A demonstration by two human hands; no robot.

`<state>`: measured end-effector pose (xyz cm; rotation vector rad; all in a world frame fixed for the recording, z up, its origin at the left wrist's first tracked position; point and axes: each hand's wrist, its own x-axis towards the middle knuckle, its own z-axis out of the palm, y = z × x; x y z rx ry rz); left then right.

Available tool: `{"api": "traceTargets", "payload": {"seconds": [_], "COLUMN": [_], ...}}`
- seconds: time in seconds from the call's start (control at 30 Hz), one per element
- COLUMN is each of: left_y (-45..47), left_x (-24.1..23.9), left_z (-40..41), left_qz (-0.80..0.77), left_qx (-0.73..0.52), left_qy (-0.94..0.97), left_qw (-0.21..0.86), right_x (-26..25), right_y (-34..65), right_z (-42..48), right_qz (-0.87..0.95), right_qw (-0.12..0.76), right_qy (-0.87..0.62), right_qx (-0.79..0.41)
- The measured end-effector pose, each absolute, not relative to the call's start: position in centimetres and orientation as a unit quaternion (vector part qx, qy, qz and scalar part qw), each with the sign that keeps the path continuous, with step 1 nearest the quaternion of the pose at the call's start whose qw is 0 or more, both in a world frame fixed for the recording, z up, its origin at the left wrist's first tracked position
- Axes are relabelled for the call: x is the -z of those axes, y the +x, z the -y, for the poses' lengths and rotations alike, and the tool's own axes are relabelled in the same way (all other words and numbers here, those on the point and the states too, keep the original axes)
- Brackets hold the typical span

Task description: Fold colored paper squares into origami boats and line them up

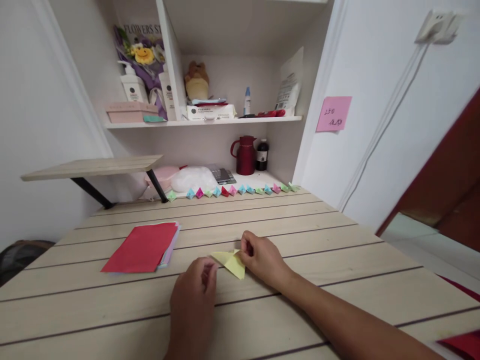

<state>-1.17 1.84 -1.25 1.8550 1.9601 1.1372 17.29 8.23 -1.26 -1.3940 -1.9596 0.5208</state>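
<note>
A sheet of yellow paper [234, 264], folded into pointed flaps, lies low over the table in front of me. My right hand [264, 257] pinches its upper right part between thumb and curled fingers. On the other side, my left hand [195, 295] is curled closed, thumb towards the fingers, right beside the paper's left tip. Whether those fingers grip the tip is hidden. To the left lies a stack of coloured paper [140, 247] with a red sheet on top. Along the table's back edge runs a row of small folded paper pieces [225, 191] in several colours.
A small raised wooden shelf [93, 167] on black legs stands at the back left. Behind the table, a dark red jug [245, 156] and a dark bottle [262, 155] stand in the white shelving. A pink note [333, 114] sticks to the wall at right.
</note>
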Motion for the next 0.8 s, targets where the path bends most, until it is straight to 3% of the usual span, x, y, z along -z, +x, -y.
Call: {"api": "traceTargets", "payload": {"seconds": [0.23,0.67,0.8], "left_y": [-0.2,-1.1,-1.5], "left_x": [1.4,3.7,3.8], "left_z": [-2.9,-2.7,-2.5], "left_qz": [-0.62,-0.428,-0.407], "left_qx": [-0.24,-0.172,-0.152], "left_qy": [0.747,0.862,0.873], "left_qw": [0.015,-0.21,-0.22], "right_x": [1.1,0.5,-0.2], "right_y": [16.8,19.9,20.9], "right_z": [-7.0,-8.4,-8.5], "right_qz": [0.805,0.851,0.867], "right_qw": [0.306,0.223,0.211], "right_qy": [-0.471,-0.379,-0.331], "right_qx": [-0.192,-0.288,-0.307]}}
